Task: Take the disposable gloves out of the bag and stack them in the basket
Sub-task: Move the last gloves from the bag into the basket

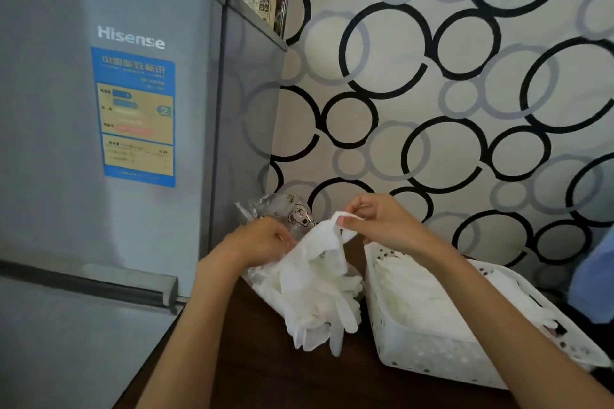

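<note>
Basket, lower right, already holds gloves.
Right hand pinches limp, slippery gloves by the cuff; left hand seemingly grips the bag.

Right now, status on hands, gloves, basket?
Right hand pinches a glove cuff; left hand grips the bag. Glove bundle on table, left of basket. Basket part filled. Nothing blocking.

Home – fridge, circle-print curtain

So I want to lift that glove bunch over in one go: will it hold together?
Probably not: the gloves hang limp from the right hand, fingers splaying loose. They look thin and light, likely slippery.
</note>
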`<act>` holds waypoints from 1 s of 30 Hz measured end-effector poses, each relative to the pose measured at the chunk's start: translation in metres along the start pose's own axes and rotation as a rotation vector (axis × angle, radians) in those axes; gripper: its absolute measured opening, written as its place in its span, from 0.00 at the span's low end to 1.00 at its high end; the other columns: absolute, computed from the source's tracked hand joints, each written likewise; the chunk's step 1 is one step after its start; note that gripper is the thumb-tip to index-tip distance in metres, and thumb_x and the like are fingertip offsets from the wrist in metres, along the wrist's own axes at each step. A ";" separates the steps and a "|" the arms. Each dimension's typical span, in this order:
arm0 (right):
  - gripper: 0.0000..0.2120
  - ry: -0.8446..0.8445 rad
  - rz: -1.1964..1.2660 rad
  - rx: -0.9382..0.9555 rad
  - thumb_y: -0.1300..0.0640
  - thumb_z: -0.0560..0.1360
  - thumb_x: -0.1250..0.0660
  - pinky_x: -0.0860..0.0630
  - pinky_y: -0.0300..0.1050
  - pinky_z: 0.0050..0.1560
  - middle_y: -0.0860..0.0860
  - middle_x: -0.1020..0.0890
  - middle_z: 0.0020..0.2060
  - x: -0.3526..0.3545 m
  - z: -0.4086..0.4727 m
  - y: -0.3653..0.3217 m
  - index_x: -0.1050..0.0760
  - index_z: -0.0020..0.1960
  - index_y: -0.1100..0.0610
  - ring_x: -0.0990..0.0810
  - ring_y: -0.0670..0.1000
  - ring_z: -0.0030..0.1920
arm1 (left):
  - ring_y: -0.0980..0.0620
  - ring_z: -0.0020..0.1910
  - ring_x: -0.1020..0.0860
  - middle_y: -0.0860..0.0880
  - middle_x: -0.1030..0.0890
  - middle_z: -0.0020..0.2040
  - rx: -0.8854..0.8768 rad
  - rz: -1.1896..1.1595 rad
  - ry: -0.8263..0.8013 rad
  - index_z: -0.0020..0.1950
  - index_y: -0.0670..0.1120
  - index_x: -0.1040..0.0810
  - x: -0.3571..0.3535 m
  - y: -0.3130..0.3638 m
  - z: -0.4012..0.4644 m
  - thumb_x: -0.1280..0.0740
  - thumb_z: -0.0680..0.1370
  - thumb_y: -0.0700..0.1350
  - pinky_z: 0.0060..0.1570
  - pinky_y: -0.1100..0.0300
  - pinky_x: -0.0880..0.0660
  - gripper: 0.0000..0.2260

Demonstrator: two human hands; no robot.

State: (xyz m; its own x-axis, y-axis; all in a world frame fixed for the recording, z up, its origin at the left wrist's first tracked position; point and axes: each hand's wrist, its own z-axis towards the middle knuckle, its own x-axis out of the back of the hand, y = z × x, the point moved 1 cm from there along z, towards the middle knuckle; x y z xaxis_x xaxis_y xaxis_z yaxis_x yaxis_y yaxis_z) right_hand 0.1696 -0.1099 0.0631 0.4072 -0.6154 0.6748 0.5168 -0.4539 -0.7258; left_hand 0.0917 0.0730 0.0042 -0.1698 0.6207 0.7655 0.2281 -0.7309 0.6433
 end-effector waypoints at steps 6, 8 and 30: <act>0.02 0.184 0.074 0.052 0.55 0.74 0.31 0.27 0.32 0.34 0.48 0.16 0.41 0.004 0.000 -0.002 0.22 0.43 0.53 0.20 0.44 0.38 | 0.52 0.58 0.24 0.55 0.21 0.53 -0.036 0.026 -0.023 0.54 0.53 0.19 0.000 -0.002 0.001 0.38 0.79 0.44 0.63 0.54 0.29 0.09; 0.03 0.230 0.074 0.078 0.55 0.74 0.30 0.26 0.34 0.37 0.46 0.16 0.40 0.005 0.001 -0.004 0.22 0.41 0.51 0.20 0.43 0.39 | 0.52 0.57 0.23 0.54 0.20 0.54 -0.052 0.030 -0.028 0.56 0.51 0.18 0.000 -0.002 0.003 0.37 0.79 0.44 0.63 0.54 0.28 0.10; 0.08 0.431 0.689 -0.126 0.54 0.76 0.33 0.24 0.42 0.42 0.54 0.17 0.44 0.051 -0.049 0.036 0.21 0.53 0.56 0.18 0.50 0.40 | 0.54 0.47 0.18 0.51 0.16 0.47 -0.358 -0.294 0.106 0.50 0.46 0.17 -0.011 0.036 -0.004 0.34 0.79 0.47 0.52 0.54 0.21 0.07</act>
State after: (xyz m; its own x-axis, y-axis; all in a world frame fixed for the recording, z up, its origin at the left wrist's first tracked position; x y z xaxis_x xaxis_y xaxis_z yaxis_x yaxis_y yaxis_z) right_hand 0.1720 -0.1893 0.0647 0.2639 -0.9644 -0.0189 0.1577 0.0625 -0.9855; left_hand 0.0981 0.0386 0.0189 -0.2787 0.7972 0.5356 -0.1856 -0.5919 0.7844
